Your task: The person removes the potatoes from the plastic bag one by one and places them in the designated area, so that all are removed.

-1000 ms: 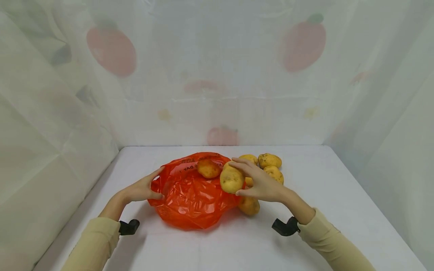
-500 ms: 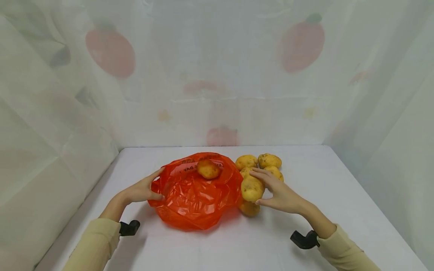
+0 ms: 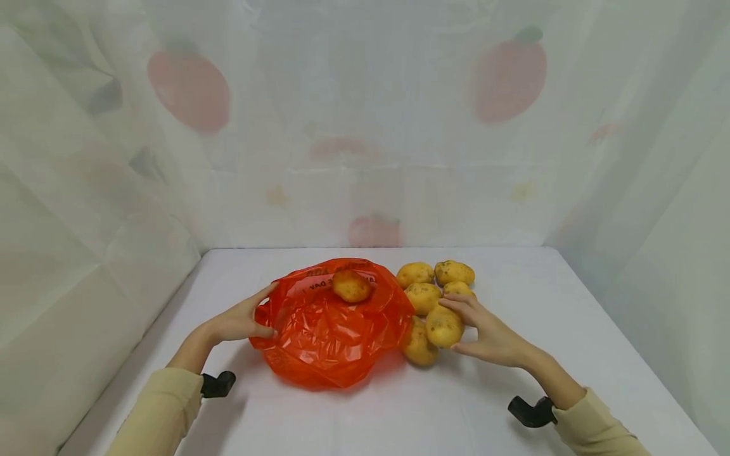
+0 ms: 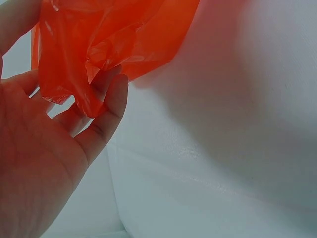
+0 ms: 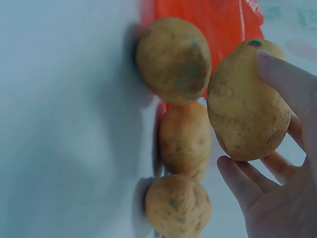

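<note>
A red plastic bag (image 3: 327, 335) lies spread with its mouth open, and one potato (image 3: 350, 286) rests on it near the back. My left hand (image 3: 236, 318) holds the bag's left rim; in the left wrist view the thin red film (image 4: 114, 34) passes between thumb and curled fingers. To the right of the bag, my right hand (image 3: 490, 332) grips a yellow potato (image 3: 445, 327) between thumb and fingers. The right wrist view shows this held potato (image 5: 247, 101) raised off the table, with other potatoes behind it.
Several loose potatoes lie right of the bag: one potato (image 3: 419, 345) at its near right edge, others behind, such as the potato (image 3: 454, 273) at the back. A white cloth (image 3: 342, 424) covers the table. Pale printed curtains (image 3: 365, 126) enclose the back and sides.
My right hand has moved right and toward me with the potato, from the bag's right rim to beside the loose potatoes. The left hand and bag have hardly moved.
</note>
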The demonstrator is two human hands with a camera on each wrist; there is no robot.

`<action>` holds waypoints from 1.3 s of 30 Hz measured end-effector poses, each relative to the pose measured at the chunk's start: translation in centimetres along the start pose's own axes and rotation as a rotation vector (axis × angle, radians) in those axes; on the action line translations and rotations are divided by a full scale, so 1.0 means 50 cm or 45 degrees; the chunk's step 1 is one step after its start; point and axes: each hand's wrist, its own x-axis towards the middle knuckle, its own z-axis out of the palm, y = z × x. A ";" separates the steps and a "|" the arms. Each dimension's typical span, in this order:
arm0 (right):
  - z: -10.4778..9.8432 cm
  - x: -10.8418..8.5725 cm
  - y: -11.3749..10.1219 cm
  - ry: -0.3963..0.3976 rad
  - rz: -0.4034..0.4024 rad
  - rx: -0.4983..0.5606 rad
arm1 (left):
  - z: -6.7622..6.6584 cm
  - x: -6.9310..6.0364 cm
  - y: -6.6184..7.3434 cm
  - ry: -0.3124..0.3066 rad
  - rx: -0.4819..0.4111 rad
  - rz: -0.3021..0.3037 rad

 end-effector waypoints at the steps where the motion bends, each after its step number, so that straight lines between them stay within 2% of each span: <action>1: 0.000 -0.002 0.002 -0.010 0.007 0.004 | 0.000 -0.001 0.001 0.001 -0.002 0.002; 10: 0.001 -0.019 0.018 -0.049 0.057 -0.005 | -0.002 -0.003 0.004 0.000 -0.002 0.006; 39: 0.021 -0.047 0.045 -0.099 -0.008 -0.110 | -0.001 -0.002 0.003 -0.012 -0.016 -0.010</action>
